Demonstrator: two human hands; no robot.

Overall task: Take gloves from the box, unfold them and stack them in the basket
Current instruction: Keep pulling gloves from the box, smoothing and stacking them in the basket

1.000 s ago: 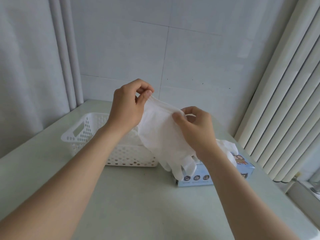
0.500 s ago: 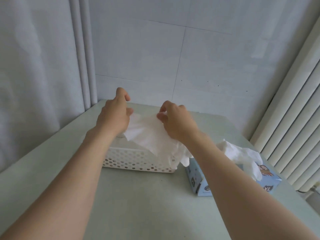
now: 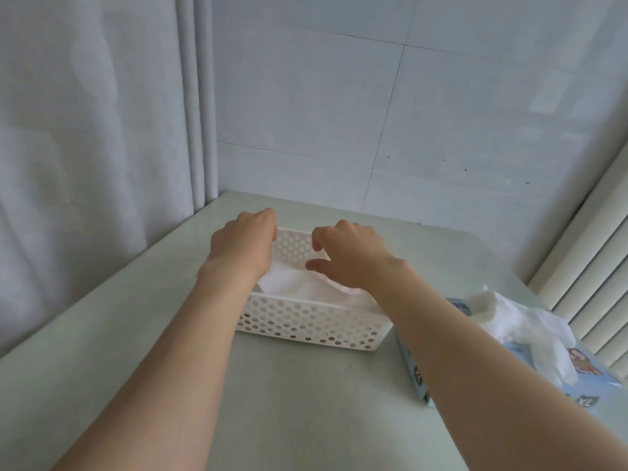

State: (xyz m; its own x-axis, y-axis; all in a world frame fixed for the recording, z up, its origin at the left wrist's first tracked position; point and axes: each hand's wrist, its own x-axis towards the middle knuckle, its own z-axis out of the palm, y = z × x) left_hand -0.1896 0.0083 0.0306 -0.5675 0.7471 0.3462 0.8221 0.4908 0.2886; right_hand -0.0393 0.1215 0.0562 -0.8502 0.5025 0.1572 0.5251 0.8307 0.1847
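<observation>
Both hands are over the white perforated basket (image 3: 306,317), which stands towards the back of the pale green bench (image 3: 306,402). My left hand (image 3: 243,248) is at the basket's far left corner, knuckles up and fingers curled downward out of sight, so I cannot tell whether it has hold of anything. My right hand (image 3: 353,258) hovers over the middle of the basket. Its fingers are loosely bent, thumb and forefinger are apart, and nothing is gripped.

A flat white glove (image 3: 289,285) lies inside the basket under both hands.

The light-blue glove box (image 3: 594,379) sits just right of the basket, partly hidden by my right forearm. A crumpled glove (image 3: 530,321) sticks up from its top opening.

The bench surface is matt, with a few small dark specks. A tiled grey-white wall (image 3: 339,113) stands behind it, a pale curtain (image 3: 85,130) hangs on the left and vertical cream slats (image 3: 594,283) are on the right.
</observation>
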